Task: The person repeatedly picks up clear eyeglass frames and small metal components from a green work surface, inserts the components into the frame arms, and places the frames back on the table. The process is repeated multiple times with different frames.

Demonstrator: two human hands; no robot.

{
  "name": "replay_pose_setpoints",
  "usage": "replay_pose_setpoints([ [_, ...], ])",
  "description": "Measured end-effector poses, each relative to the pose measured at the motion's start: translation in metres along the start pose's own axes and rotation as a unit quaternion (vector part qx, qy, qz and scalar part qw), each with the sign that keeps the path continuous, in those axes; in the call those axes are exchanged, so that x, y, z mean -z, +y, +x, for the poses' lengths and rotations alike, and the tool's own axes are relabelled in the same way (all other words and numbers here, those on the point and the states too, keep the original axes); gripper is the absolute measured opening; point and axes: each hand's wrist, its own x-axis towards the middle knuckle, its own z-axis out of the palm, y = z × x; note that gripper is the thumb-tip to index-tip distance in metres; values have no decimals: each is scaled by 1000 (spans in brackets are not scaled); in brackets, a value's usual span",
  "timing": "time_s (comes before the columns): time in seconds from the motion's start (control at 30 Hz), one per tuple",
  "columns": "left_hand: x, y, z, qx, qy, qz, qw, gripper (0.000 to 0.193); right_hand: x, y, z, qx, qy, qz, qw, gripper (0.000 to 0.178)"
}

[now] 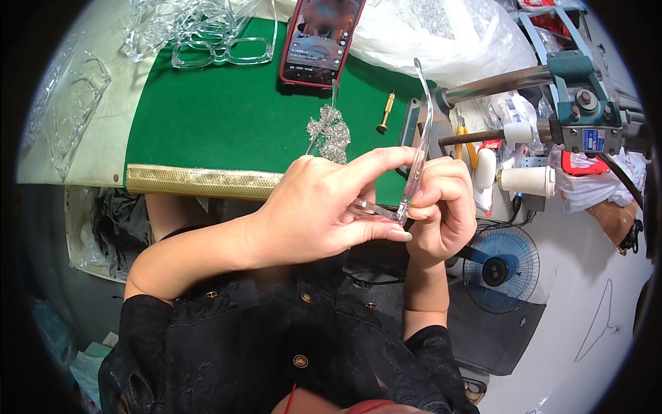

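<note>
A clear plastic eyeglass frame [372,209] is held in front of me at the table's near edge. My left hand [317,203] is closed round its front, thumb and forefinger reaching toward the hinge corner. A clear temple arm [422,117] stands up from that corner. My right hand [445,207] pinches at the corner where temple and front meet; its fingertips partly hide the joint. Just beyond my left hand lies a heap of tiny metal pieces [332,134], probably screws. A small brass-coloured screwdriver [387,112] rests on the green mat [214,117].
Several clear eyeglass frames [221,52] pile up at the far left. A red-cased phone [321,45] and a large plastic bag [441,38] are at the back. To the right stand a metal bench press [586,100], a white cup [527,181] and a blue fan [500,269].
</note>
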Motion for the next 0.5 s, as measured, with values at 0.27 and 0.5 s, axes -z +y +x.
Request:
replay_pose_setpoints([
  [0.27,0,-1,1,8,-7,-47,999,71,3,2,3,30,-2,-18,999,19],
  [0.5,2,0,1,7,-15,-26,1000,71,6,-1,6,-3,-17,7,1000,19],
])
